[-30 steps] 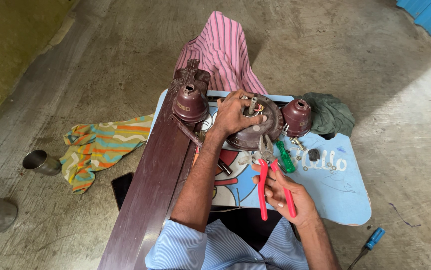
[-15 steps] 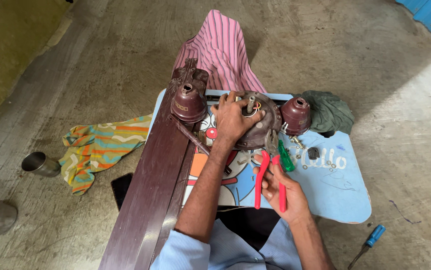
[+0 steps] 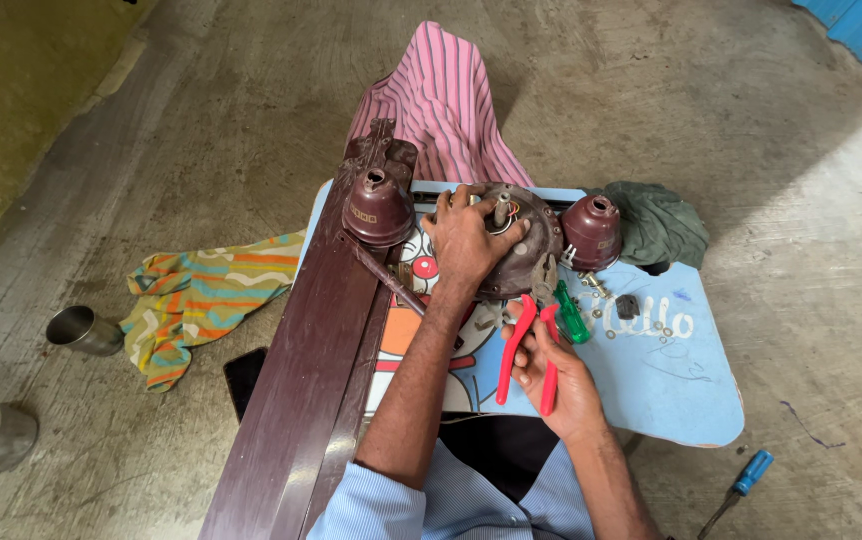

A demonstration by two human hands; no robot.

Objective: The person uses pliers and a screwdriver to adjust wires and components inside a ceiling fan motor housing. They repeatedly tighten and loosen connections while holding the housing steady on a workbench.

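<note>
Looking down from the head camera, the left hand [image 3: 471, 243] lies spread over a round brown motor housing [image 3: 523, 245], fingers curled around its near edge and pressing it onto a small blue table [image 3: 686, 385]. The housing sits at the far middle of the table, with a short shaft and coloured wires showing in its centre just beside the fingers. The right hand [image 3: 563, 378] is closed around the red handles of a pair of pliers [image 3: 528, 345], whose nose touches the near rim of the housing. A green-handled screwdriver [image 3: 572, 317] lies just beside the pliers. Two brown dome-shaped covers stand on either side: one [image 3: 377, 208] to the left, resting on a long dark brown fan blade [image 3: 306, 390], the other [image 3: 591, 231] to the right, next to a dark green cloth [image 3: 659, 225]. Small screws [image 3: 651, 325] are scattered on the tabletop. A striped pink cloth [image 3: 441, 105] lies beyond the table, a multicoloured cloth [image 3: 206, 300] and steel cup [image 3: 84, 330] on the concrete floor [image 3: 201, 150] to the left.
</note>
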